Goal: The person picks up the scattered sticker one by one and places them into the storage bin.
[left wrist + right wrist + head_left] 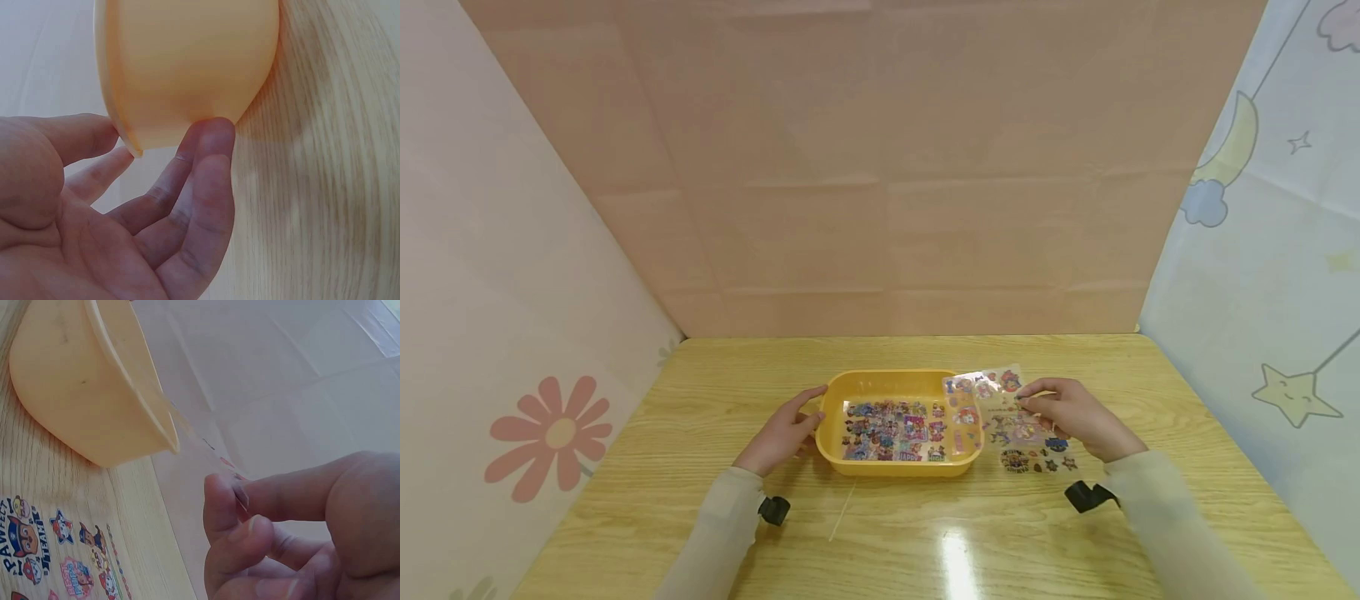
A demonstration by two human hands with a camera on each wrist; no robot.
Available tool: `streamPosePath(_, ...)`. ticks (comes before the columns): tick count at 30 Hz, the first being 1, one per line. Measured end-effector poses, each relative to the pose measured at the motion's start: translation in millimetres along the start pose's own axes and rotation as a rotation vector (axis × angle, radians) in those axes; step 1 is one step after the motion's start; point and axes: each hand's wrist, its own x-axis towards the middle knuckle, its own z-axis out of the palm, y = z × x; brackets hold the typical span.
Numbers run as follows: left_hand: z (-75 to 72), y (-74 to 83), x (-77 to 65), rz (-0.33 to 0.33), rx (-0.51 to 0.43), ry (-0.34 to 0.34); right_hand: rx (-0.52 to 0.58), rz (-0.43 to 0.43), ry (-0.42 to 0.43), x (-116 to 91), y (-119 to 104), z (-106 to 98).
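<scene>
A yellow plastic tray sits on the table with several transparent sticker sheets lying inside it. My left hand holds the tray's left end; in the left wrist view the thumb is at the rim and other fingers bear against the outer wall. Between thumb and forefinger, my right hand pinches a clear sticker sheet that reaches over the tray's right rim. Below that hand, another clear sheet with cartoon dog stickers lies on the table beside the tray.
The wooden table runs back to a pinkish-brown covered wall. Patterned panels stand at left and right. A thin pale line shows on the tabletop in front of the tray.
</scene>
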Motion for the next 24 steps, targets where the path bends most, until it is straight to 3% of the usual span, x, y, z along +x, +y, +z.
streamPosePath(24,1.4,1.0,-0.2,-0.012,0.002,0.01,0.05,-0.01,-0.04,9,-12,16)
